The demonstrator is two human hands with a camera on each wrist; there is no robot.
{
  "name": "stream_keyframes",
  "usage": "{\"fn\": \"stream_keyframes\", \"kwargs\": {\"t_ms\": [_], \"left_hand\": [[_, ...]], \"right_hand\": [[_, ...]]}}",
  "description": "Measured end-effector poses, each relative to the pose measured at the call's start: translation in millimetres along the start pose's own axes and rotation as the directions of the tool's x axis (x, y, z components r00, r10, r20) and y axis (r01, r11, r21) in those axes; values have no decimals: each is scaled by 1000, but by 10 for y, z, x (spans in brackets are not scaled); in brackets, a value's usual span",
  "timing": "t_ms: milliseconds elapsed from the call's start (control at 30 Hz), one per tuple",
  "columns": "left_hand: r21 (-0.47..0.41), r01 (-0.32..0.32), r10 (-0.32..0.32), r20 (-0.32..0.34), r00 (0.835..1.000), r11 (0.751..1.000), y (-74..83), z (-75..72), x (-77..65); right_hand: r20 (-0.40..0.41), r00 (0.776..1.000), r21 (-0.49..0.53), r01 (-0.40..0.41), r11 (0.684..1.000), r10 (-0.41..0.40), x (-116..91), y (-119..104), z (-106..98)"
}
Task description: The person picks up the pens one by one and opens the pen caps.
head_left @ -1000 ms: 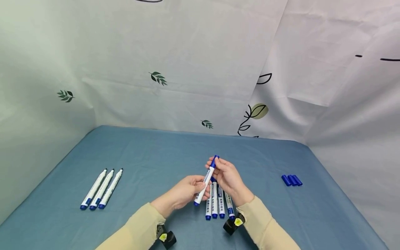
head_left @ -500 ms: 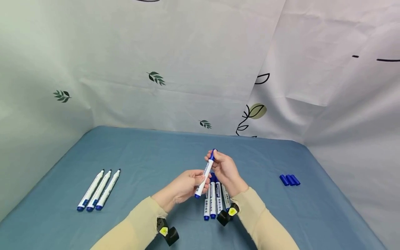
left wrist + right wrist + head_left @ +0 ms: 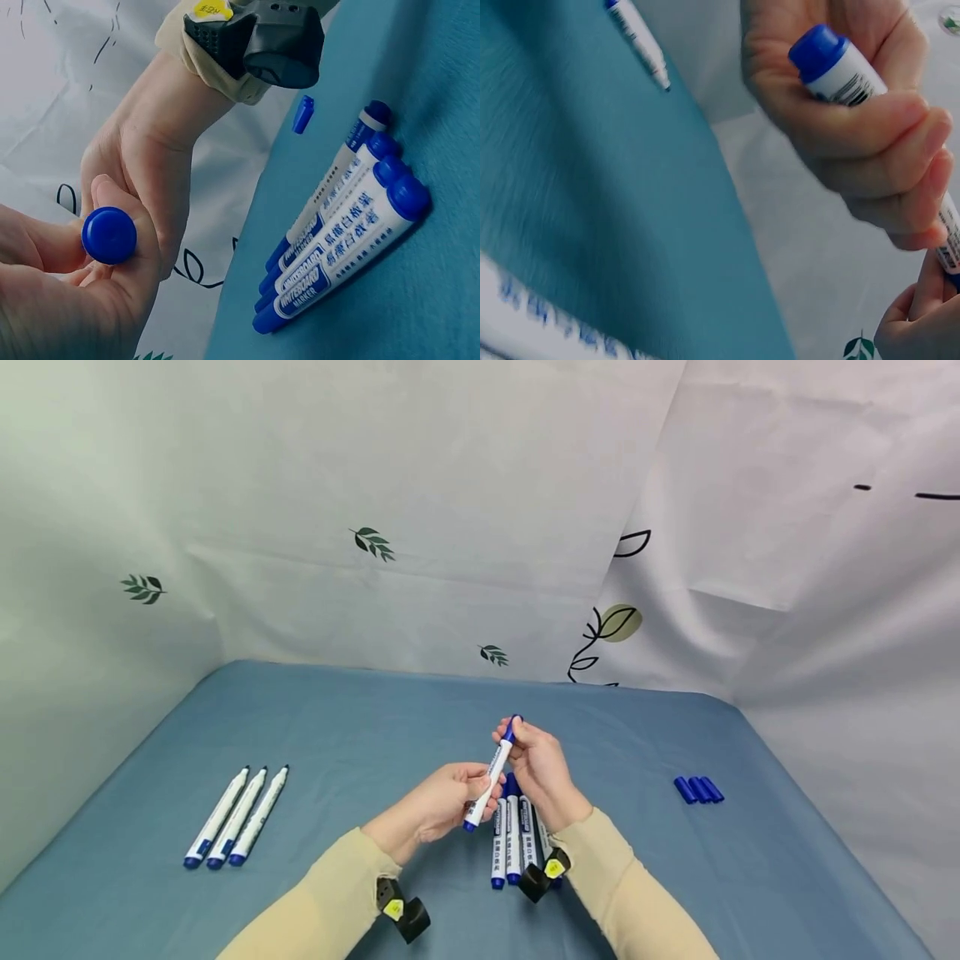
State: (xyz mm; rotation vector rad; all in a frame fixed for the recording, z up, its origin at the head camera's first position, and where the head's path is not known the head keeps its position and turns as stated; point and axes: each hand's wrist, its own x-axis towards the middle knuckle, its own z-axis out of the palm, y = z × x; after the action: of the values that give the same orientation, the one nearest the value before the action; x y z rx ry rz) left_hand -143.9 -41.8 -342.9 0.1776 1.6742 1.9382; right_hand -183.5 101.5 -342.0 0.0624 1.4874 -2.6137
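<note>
My left hand (image 3: 448, 799) grips the white barrel of a whiteboard marker (image 3: 495, 777), which slants up to the right above the table. At its upper end, my right hand (image 3: 542, 764) pinches the blue cap (image 3: 512, 728) between thumb and fingers. The left wrist view shows the marker's round blue end (image 3: 109, 235) head-on. In the right wrist view the left hand's fingers (image 3: 855, 142) curl around the barrel. Below the hands lies a row of several capped whiteboard markers (image 3: 330, 255), partly hidden by the right hand and its wrist camera in the head view.
Three uncapped markers (image 3: 236, 818) lie side by side on the left of the blue cloth-covered table (image 3: 360, 718), dark tips pointing away. Three loose blue caps (image 3: 699, 790) sit together at the right. A white curtain (image 3: 420, 485) with leaf prints surrounds the back and sides.
Both hands have risen slightly away from me with the marker between them. The grip of each hand looks the same, and the cap is still on the marker.
</note>
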Motion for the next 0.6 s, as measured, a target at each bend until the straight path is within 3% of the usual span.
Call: {"fn": "stream_keyframes", "kwargs": {"t_ms": [167,600], "left_hand": [[-8,12,-12,-3,1000,1000,64,6,13],[-13,20,-21,-25,999,1000,132,-19,20]], "right_hand": [[-9,999,82,-30,996,31,18,-45,27],[-7,999,148,-44,988,46,86,-68,94]]}}
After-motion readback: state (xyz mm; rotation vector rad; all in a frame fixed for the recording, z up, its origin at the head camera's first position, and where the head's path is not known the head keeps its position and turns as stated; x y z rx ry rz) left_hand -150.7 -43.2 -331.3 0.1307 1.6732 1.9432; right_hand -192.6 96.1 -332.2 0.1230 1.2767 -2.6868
